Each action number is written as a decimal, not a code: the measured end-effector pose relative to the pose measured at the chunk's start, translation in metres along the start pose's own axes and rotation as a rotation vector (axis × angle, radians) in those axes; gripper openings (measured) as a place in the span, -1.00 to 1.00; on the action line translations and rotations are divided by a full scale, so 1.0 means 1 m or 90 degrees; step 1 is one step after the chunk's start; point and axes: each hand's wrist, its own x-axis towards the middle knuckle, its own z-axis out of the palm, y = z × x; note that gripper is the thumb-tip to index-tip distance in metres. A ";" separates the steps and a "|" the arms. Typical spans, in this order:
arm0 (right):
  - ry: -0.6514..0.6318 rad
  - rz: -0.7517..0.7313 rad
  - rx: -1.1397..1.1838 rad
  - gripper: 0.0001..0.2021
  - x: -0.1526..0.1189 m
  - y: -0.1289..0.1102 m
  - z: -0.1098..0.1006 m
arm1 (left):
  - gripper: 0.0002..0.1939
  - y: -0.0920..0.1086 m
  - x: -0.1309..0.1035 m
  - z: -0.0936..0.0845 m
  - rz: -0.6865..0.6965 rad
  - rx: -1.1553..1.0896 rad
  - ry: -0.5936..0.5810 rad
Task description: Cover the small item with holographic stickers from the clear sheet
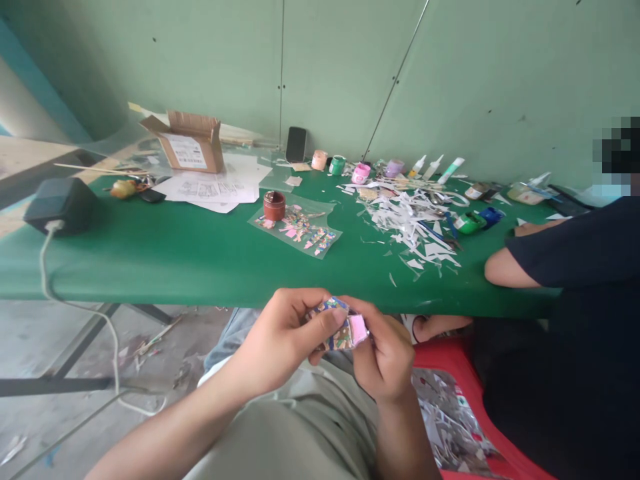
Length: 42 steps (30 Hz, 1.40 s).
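Observation:
In front of my body, just below the table's near edge, both hands hold a small, colourful, patterned box-like piece (338, 341) with a pink end. My left hand (287, 337) grips it from the left, its thumb lying across the top. On the pink end, the fingers of my right hand (387, 353) are closed; their tips are partly hidden. Beyond my hands, a clear plastic sheet (327, 248) carries colourful cut scraps (299, 225) and a small reddish-brown pot (274, 207).
White paper strips (400, 217) lie heaped right of centre, near paint jars (361, 173) and glue bottles (433, 167). An opened cardboard box (193, 150) and a black power adapter (60, 203) stand left. At right sits another person (585, 267), beside a red scrap-filled container (463, 363).

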 end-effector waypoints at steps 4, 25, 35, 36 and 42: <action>0.009 0.009 -0.024 -0.72 -0.001 0.001 0.000 | -0.55 -0.001 -0.001 0.000 0.004 0.002 0.001; 0.039 -0.061 -0.124 -0.63 0.001 0.000 0.008 | -0.60 -0.001 -0.001 -0.006 0.007 -0.017 -0.050; 0.106 -0.056 -0.134 -0.65 -0.006 0.003 0.017 | -0.57 -0.005 0.002 -0.003 -0.032 -0.098 -0.060; 0.123 -0.052 -0.138 -0.66 -0.008 0.003 0.019 | -0.57 -0.006 0.002 -0.003 -0.036 -0.108 -0.066; 0.230 0.073 -0.120 -0.78 -0.009 0.008 0.022 | -0.62 -0.007 0.002 -0.004 -0.070 -0.183 -0.099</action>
